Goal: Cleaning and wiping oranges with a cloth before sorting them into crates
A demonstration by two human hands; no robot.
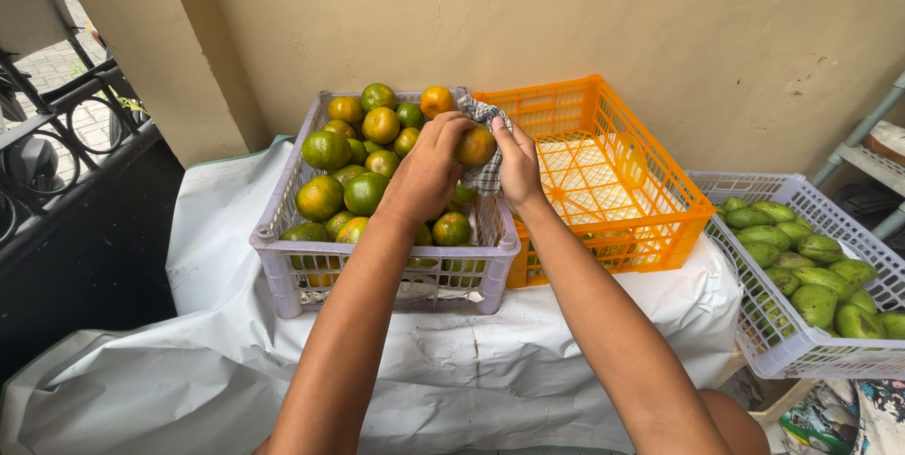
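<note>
L hand [429,172] holds orange [476,146], R hand [517,165] w/ cloth [487,172]

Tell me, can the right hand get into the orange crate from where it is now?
Probably yes. The right hand, holding a checked cloth against an orange fruit, is just beside the orange crate. That crate is open on top and looks empty, so nothing blocks the way.

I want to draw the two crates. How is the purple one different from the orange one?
The purple crate is heaped with green and orange citrus fruit; the orange crate looks empty. The purple one sits level, the orange one tilts. Both hands work over the purple crate only. Both crates are slatted plastic on the white sheet.
</note>
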